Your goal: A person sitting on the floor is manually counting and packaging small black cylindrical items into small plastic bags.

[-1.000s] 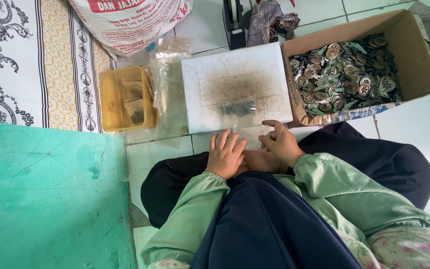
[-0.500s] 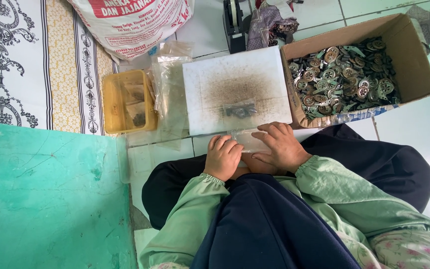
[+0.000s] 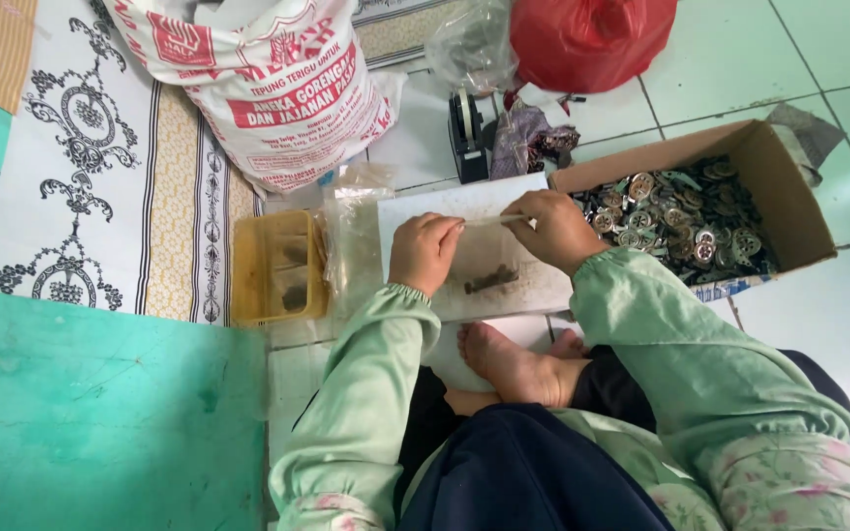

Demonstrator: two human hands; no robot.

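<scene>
Hands lifted from lap | both hands' grip pinching thin strip (image 3: 492,220) over white board (image 3: 553,287) | parts box (image 3: 781,187) right

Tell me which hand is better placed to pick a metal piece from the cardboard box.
Right hand: it sits right beside the cardboard box of metal pieces. The left hand is farther, over the white board.

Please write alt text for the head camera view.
Left hand and right hand hold a thin clear strip over a white board on the floor. A cardboard box of small metal parts sits right, a yellow tub left.
</scene>
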